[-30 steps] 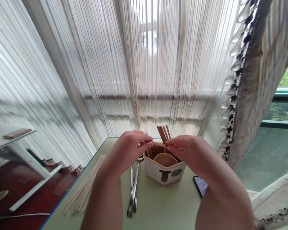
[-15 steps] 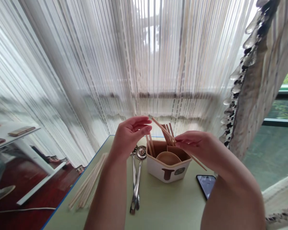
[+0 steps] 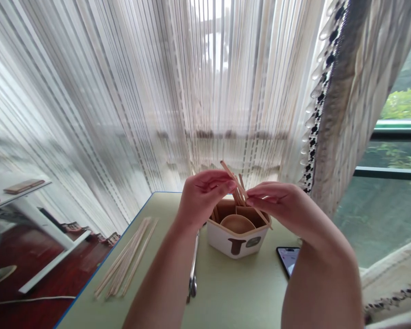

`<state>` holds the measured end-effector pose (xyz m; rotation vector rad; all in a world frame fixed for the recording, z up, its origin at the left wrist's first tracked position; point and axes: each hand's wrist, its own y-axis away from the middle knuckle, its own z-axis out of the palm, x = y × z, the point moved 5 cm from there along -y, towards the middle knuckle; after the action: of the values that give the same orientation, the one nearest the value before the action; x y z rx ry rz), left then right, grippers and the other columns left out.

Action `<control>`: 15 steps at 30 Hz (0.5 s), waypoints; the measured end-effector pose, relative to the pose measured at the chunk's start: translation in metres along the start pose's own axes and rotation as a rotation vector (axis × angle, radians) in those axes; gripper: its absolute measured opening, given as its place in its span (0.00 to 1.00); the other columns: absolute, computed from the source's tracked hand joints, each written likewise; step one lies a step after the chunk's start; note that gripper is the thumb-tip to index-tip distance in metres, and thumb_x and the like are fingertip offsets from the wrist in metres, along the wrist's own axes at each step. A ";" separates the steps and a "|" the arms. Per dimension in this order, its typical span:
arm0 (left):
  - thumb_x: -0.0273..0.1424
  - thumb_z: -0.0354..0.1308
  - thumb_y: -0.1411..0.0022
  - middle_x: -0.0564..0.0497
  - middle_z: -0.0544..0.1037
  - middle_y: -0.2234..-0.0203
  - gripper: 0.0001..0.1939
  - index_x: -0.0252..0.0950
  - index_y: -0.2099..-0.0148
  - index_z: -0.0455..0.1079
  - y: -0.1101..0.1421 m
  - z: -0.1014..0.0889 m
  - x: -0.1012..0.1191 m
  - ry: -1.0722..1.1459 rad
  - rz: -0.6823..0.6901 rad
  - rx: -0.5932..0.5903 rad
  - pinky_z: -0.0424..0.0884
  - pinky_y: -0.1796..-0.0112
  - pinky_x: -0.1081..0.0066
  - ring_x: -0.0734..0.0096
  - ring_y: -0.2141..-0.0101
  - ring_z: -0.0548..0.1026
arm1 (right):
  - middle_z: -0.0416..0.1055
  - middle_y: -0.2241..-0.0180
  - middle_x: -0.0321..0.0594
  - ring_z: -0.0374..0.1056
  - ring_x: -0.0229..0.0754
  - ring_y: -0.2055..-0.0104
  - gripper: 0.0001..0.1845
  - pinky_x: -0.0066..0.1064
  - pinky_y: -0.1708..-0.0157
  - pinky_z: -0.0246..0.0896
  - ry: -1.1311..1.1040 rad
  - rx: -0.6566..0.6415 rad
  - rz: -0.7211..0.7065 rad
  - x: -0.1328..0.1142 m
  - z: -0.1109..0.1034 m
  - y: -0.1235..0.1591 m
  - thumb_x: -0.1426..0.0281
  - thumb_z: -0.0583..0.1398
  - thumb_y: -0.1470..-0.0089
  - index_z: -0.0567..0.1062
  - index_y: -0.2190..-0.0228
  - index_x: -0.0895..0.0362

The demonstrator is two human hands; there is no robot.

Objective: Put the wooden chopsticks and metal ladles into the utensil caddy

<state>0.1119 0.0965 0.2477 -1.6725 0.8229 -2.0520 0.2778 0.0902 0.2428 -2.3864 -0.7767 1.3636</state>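
Note:
Above the holder, my right hand pinches wooden chopsticks that slant from upper left to lower right. I cannot tell whether it is one or a pair. The fingertips of my left hand are closed at the upper part of the same chopsticks. Below both hands stands a white and brown utensil holder with compartments and a rounded front divider. More chopsticks stand upright in its back compartment, and some at its left side are partly hidden by my left hand.
A loose bundle of pale chopsticks lies on the left of the green table. Metal ladles lie partly under my left forearm. A phone rests on the right by my right arm. Curtains hang behind.
My left hand has moved right, from above the holder's left side to the chopsticks in my right hand. The two hands are now close together. The view has shifted slightly.

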 end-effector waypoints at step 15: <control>0.33 0.60 0.48 0.51 0.78 0.70 0.10 0.35 0.63 0.71 -0.037 0.048 0.003 -0.054 0.161 0.070 0.75 0.64 0.69 0.72 0.68 0.76 | 0.74 0.67 0.40 0.70 0.39 0.67 0.09 0.31 0.67 0.68 -0.080 0.500 -0.138 0.000 -0.022 -0.004 0.66 0.61 0.53 0.77 0.67 0.55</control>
<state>0.1604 0.1136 0.2796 -1.5640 0.8292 -1.8974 0.2952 0.0942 0.2558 -1.8702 -0.5276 1.4049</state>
